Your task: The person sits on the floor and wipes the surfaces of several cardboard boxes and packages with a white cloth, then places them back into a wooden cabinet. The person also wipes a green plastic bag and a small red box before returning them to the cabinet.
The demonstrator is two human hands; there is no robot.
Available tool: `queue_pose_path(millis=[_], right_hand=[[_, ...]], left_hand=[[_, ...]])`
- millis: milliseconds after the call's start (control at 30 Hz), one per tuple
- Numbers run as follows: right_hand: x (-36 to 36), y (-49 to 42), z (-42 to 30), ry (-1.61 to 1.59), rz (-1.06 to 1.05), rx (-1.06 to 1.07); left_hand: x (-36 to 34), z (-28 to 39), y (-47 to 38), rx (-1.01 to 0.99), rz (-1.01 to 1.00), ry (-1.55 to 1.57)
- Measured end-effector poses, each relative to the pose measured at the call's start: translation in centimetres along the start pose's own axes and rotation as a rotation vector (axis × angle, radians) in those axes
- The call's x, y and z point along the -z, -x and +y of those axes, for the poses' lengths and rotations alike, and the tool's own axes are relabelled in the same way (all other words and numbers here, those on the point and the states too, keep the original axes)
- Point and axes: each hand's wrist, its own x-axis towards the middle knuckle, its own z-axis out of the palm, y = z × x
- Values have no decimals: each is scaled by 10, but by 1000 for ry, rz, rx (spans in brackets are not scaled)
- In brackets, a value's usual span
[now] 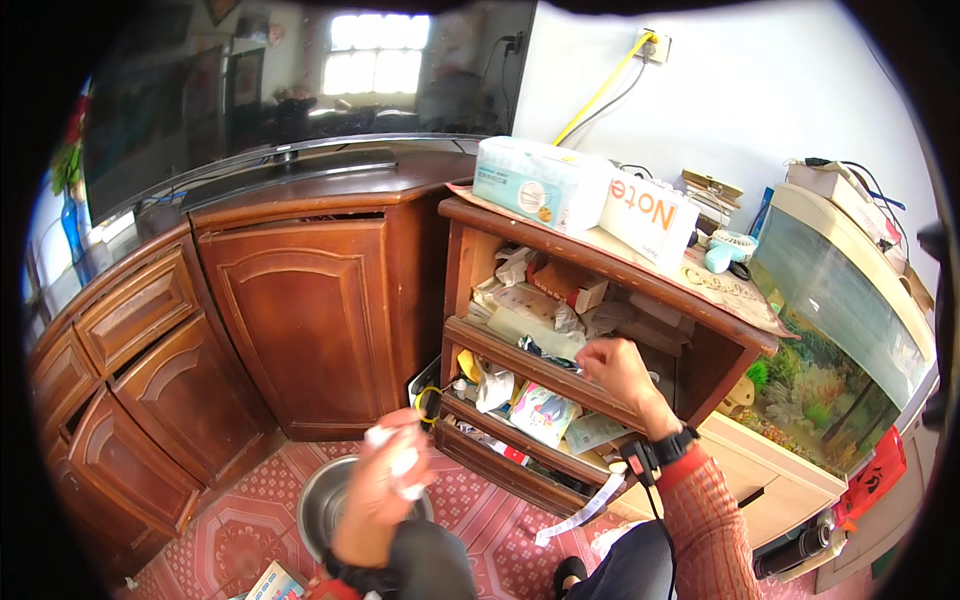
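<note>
My left hand (390, 469), slightly blurred, is closed on a crumpled white thing, perhaps tissue or cloth, above a metal basin (311, 495) on the floor. At the front rail of an open wooden cabinet (525, 360), my right hand (615, 371) has its fingers bent together near a small dark-and-white item; whether it grips anything cannot be told. Behind it, the upper compartment holds papers, plastic bags and an open carton (562, 283). The compartment below contains a white plastic bag (495, 386) and a booklet with a colourful cover (544, 412).
A face mask box (517, 180), a white box (649, 221) and a small handheld fan (727, 251) stand on the cabinet. An aquarium (832, 337) is at the right, a television (285, 82) at the upper left. A paper strip (581, 517) hangs from the lower drawer.
</note>
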Motion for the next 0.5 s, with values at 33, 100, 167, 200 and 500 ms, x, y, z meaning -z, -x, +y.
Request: queue_pose_path(millis=[33,100,167,200,500], right_hand=[[-1,-14,6,69,35,22],[-4,-36,17,170,-15,-51],[-14,-49,25,206,-137,-94],[-18,-53,28,265,-233,-109],[-25,-82,64,-6,-582,-284]], left_hand=[[-21,-18,-18,24,-70,30],[-48,-55,-48,39,-116,-14],[-52,-88,-71,78,-56,-6],[-47,-103,-78,82,1,-72],[13,-136,-97,181,157,-60]])
